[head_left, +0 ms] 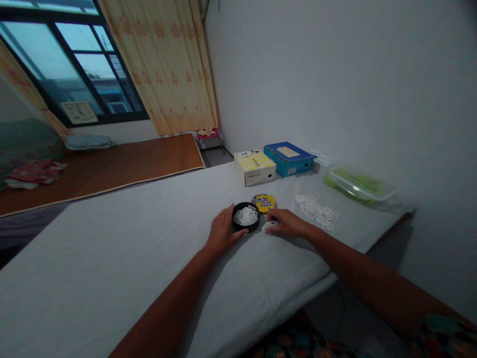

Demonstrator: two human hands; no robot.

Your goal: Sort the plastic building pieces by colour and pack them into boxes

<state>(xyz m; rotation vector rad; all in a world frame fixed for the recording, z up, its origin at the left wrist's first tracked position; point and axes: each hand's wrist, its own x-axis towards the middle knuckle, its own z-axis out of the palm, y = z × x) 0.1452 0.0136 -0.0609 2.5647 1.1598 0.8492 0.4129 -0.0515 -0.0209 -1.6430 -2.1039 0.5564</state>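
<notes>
My left hand curls round the near left side of a round black tin on the white-covered table. Small white frame-shaped pieces fill the tin. Just right of it, my right hand is closed on a few of the same white pieces, low over the cloth; the fingers partly hide them. Behind the tin lies a round yellow lid with purple lettering. More white frame pieces are spread in a loose patch beyond my right hand.
A yellow-and-white box and a blue box stand at the back by the wall. To their right is a clear plastic container with something green in it. The table's edge runs along the right.
</notes>
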